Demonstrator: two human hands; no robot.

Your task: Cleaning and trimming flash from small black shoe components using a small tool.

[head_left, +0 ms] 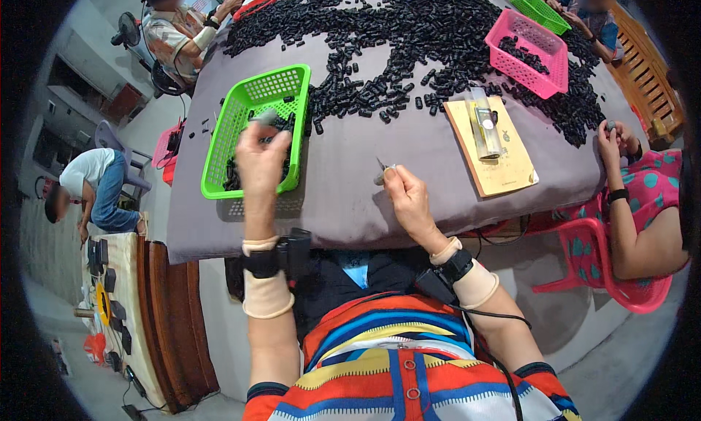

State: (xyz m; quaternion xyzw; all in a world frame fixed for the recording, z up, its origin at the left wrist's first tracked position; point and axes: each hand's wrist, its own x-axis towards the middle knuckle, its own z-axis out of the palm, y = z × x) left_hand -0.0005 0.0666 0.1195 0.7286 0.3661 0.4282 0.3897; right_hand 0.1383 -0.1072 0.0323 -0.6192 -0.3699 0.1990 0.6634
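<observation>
My left hand (261, 158) is over the green plastic basket (212, 162). Motion blurs its fingers, and a greyish patch shows at their tips, so I cannot tell whether they hold anything. Inside the basket lie small black cylindrical parts (232, 176). My right hand (409, 198) is closed in a pinch above the grey tablecloth (350, 194), to the right of the basket. From its fingertips juts a small thin pointed tool (380, 163), with a greyish piece beside it. Most of what the fingers grip is hidden.
A wide heap of black parts (394, 56) covers the table's far side. On the right are a yellowish booklet (504, 165) with a clear plastic case (483, 125) and a pink basket (558, 63). Other people sit around the table; one person's hands (612, 140) are at right.
</observation>
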